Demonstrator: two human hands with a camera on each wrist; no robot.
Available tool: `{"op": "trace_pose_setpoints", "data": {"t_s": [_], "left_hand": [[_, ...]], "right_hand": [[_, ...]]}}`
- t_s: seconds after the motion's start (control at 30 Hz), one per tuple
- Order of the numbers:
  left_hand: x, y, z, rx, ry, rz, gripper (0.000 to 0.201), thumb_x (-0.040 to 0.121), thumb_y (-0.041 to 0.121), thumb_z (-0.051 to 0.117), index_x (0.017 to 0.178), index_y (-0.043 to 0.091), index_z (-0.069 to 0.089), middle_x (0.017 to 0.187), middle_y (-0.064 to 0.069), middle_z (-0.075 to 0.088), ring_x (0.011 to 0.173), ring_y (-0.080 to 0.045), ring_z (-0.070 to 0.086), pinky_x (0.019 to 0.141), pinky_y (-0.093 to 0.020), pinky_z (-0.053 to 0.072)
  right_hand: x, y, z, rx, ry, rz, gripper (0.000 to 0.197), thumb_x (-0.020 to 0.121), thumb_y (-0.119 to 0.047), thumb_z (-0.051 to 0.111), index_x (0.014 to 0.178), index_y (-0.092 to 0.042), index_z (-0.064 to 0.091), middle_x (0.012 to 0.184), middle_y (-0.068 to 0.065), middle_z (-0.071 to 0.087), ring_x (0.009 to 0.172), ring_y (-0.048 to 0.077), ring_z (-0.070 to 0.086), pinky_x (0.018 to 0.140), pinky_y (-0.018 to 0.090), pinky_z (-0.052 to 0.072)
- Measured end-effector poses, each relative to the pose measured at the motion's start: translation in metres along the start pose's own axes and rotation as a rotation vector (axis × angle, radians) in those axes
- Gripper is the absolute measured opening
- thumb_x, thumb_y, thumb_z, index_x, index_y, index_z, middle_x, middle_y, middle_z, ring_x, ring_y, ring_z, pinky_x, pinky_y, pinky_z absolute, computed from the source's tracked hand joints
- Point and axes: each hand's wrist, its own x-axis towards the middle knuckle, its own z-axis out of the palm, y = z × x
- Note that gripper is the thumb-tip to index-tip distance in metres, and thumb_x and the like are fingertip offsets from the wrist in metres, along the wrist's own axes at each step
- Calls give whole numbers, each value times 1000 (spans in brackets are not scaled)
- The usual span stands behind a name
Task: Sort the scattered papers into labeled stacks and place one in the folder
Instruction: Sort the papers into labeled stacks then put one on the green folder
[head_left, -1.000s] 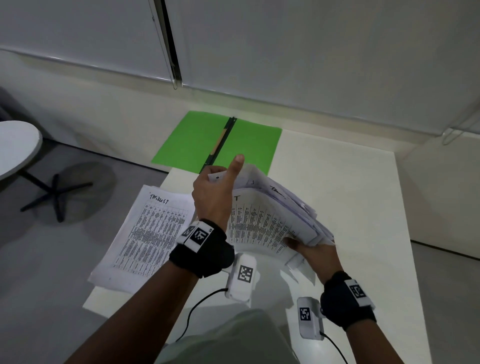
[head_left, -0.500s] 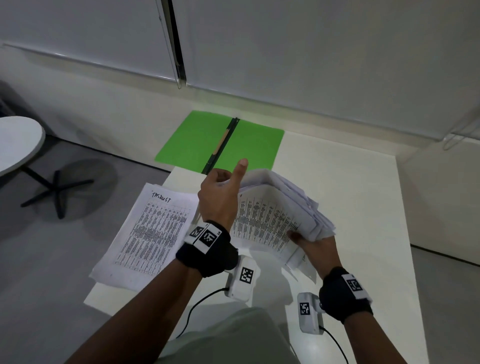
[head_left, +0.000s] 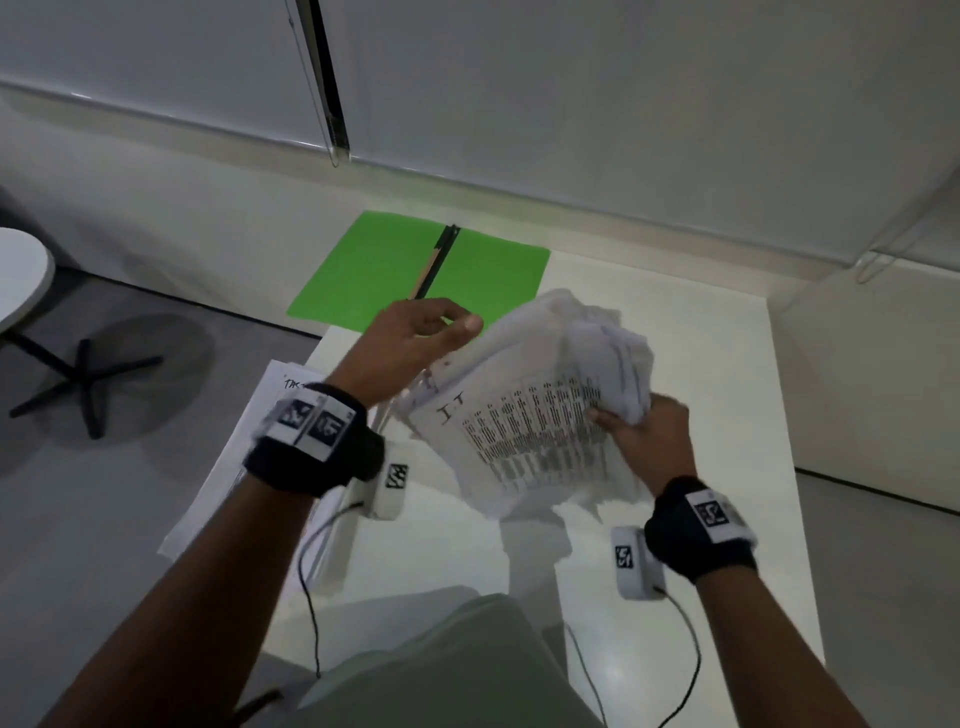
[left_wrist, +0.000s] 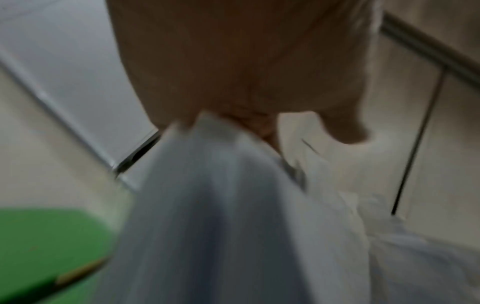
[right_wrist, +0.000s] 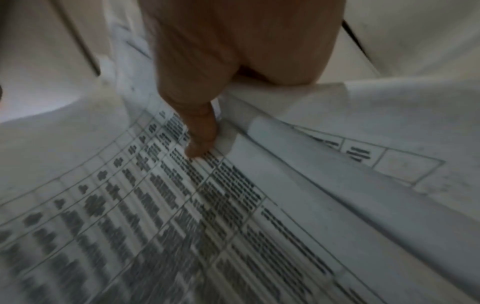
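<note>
Both hands hold a thick, crumpled bundle of printed sheets (head_left: 524, 431) tilted up over the white table; its top sheet is hand-lettered "I.T". My left hand (head_left: 457, 332) pinches the bundle's far upper edge between thumb and curled fingers; the left wrist view shows the left hand (left_wrist: 233, 72) gripping blurred white sheets (left_wrist: 221, 205). My right hand (head_left: 623, 426) grips the near right edge, and its thumb (right_wrist: 200, 133) lies on the printed table (right_wrist: 155, 216). A flat stack (head_left: 234, 467) lies at the table's left edge, mostly under my left forearm. The green folder (head_left: 374, 270) lies open at the far left corner.
The white table (head_left: 701, 364) runs to a wall on the far side and a white cabinet on the right. A round side table (head_left: 21, 275) with a black star base (head_left: 88, 374) stands on the grey floor at left. Cables hang from both wrist cameras.
My left hand has gone from the bundle's left side to its far upper edge and now pinches it. The bundle has tipped up steeper, showing the "I.T" sheet. The right hand's grip holds.
</note>
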Motion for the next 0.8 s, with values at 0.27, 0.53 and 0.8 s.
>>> {"op": "trace_pose_setpoints", "data": {"t_s": [0.27, 0.53, 0.8], "left_hand": [[18, -18, 15, 135, -151, 30, 28, 73, 14, 80, 98, 7, 70, 90, -7, 74, 75, -16, 71, 71, -27, 57], [14, -81, -9, -23, 12, -134, 35, 65, 23, 86, 92, 8, 70, 78, 1, 73, 74, -6, 68, 73, -18, 53], [5, -85, 5, -383, 71, -178, 42, 73, -4, 74, 113, 5, 66, 106, -8, 73, 103, -23, 68, 85, -32, 55]], "right_hand": [[28, -65, -29, -515, -261, -264, 18, 71, -41, 80, 76, -25, 73, 62, -1, 65, 67, 19, 62, 58, 29, 39], [10, 36, -70, 346, 138, 285, 84, 56, -43, 88, 131, -26, 53, 122, -1, 63, 109, 5, 61, 93, 28, 46], [-36, 95, -63, 980, -227, 302, 99, 78, -70, 53, 131, 13, 46, 127, 44, 47, 129, 52, 40, 114, 55, 25]]}}
